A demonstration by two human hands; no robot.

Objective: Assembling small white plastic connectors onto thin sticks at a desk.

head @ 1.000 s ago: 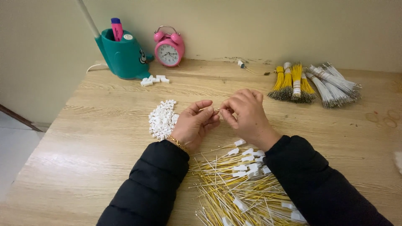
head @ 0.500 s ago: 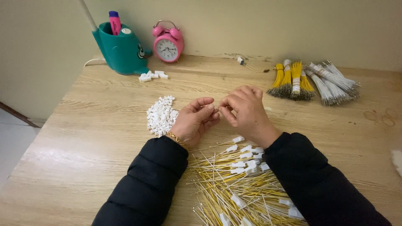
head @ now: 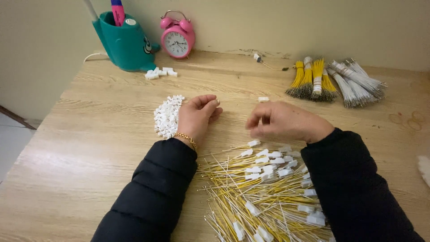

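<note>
Yellow wires run off-frame; right hand blurred, grip unclear.

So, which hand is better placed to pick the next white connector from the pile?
Left, I think. The left hand rests right beside the pile of white connectors, nearly touching it. The right hand is farther away, above the yellow wires.

Black padded jacket sleeves cover both arms; a gold chain bracelet circles the left wrist.
</note>
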